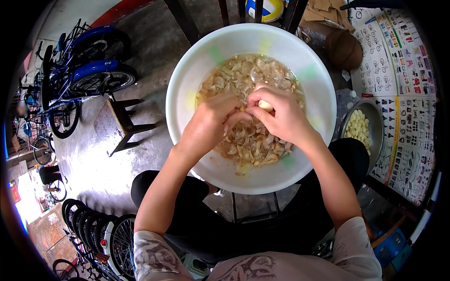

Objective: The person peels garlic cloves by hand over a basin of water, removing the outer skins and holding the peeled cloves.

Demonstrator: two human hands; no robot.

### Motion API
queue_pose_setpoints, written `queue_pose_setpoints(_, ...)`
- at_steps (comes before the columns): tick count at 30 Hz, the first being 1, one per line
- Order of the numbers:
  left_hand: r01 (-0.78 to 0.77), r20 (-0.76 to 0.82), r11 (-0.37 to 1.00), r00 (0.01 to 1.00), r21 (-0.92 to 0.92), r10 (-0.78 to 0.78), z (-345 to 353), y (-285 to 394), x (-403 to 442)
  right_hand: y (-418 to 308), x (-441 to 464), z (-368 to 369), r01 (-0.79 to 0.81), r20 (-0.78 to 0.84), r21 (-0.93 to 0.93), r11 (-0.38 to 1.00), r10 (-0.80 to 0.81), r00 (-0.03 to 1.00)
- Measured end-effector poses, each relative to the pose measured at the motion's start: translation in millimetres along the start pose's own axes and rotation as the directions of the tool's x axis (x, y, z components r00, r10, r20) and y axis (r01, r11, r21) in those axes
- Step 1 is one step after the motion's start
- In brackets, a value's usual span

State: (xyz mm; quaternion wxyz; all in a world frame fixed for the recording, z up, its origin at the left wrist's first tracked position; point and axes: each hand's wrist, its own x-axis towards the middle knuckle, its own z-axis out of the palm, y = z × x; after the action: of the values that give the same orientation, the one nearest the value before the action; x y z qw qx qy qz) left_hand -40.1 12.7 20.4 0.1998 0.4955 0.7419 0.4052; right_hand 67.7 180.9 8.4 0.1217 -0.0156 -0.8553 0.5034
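Note:
A large white basin (pixel 183 84) holds water with many brownish garlic cloves and loose skins (pixel 255 145) in it. Over its middle, my left hand (pixel 211 119) and my right hand (pixel 279 112) meet at the fingertips. A pale peeled garlic clove (pixel 265 106) rests within the curled fingers of my right hand. Between the fingertips of both hands is a small brownish piece, and my left hand's fingers are pinched on it; it looks like a clove or skin. To the right, a metal bowl (pixel 376 119) holds many peeled white cloves (pixel 358 127).
A small wooden stool (pixel 117 124) stands left of the basin, with blue bicycles (pixel 96 75) beyond. Bicycle wheels (pixel 123 243) line the lower left. A brown ball (pixel 343 50), a yellow and blue ball (pixel 267 9) and printed sheets (pixel 403 103) lie beyond and right.

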Motion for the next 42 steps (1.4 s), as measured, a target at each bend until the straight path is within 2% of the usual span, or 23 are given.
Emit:
queue_pose_setpoints(3,-0.014,-0.028,1.0,1.0,-0.008,0.014,-2,1,0,3,-1,1,0.018,-0.055,0.058,0.998,-0.015,0.998)
queue_pose_setpoints(5,-0.129,-0.029,0.981,0.99,0.145,0.135,-2,0,-1,1,-2,-4,0.027,-0.005,0.043,0.999,-0.027,1.0)
queue_pose_setpoints(6,-0.128,-0.03,0.981,0.991,0.146,0.134,-4,0,-2,0,-2,-6,0.037,0.045,0.029,0.999,-0.038,0.998)
queue_pose_setpoints(8,-0.287,0.041,0.919,0.957,0.272,0.286,-9,2,-3,-4,-5,-7,0.036,0.084,0.001,0.999,-0.036,0.996)
queue_pose_setpoints(12,-0.298,0.084,0.899,0.954,0.32,0.287,-7,5,-6,-9,-10,-10,0.099,0.183,-0.117,0.988,-0.077,0.98)
queue_pose_setpoints(13,-0.297,0.094,0.894,0.955,0.335,0.282,-7,6,-6,-9,-11,-10,0.099,0.184,-0.119,0.988,-0.076,0.98)
queue_pose_setpoints(15,-0.296,0.104,0.888,0.955,0.352,0.277,-6,6,-6,-12,-13,-8,0.226,0.105,-0.262,0.938,-0.205,0.973)
queue_pose_setpoints(21,-0.286,0.1,0.922,0.958,0.26,0.269,-5,2,-3,-12,-16,-5,0.243,0.111,-0.365,0.899,-0.217,0.97)
queue_pose_setpoints(23,-0.254,0.116,0.935,0.966,0.247,0.232,-3,2,-4,-11,-17,-6,0.221,0.114,-0.351,0.91,-0.193,0.975)
queue_pose_setpoints(28,-0.274,0.093,0.928,0.961,0.25,0.259,0,0,-4,-12,-19,-7,0.112,0.125,-0.249,0.962,-0.083,0.989)
queue_pose_setpoints(31,-0.292,0.078,0.917,0.956,0.27,0.282,-1,1,-4,-10,-17,-9,0.116,0.086,-0.155,0.981,-0.103,0.991)
queue_pose_setpoints(35,-0.346,0.079,0.888,0.938,0.302,0.339,-1,-1,-5,-12,-15,-13,0.177,0.117,-0.174,0.969,-0.159,0.98)
queue_pose_setpoints(37,-0.362,0.082,0.878,0.931,0.314,0.355,-1,-1,-6,-15,-19,-11,0.282,0.131,-0.268,0.921,-0.255,0.958)
queue_pose_setpoints(42,-0.393,0.078,0.863,0.918,0.318,0.389,-1,-2,-6,-14,-21,-8,0.291,0.106,-0.322,0.901,-0.271,0.957)
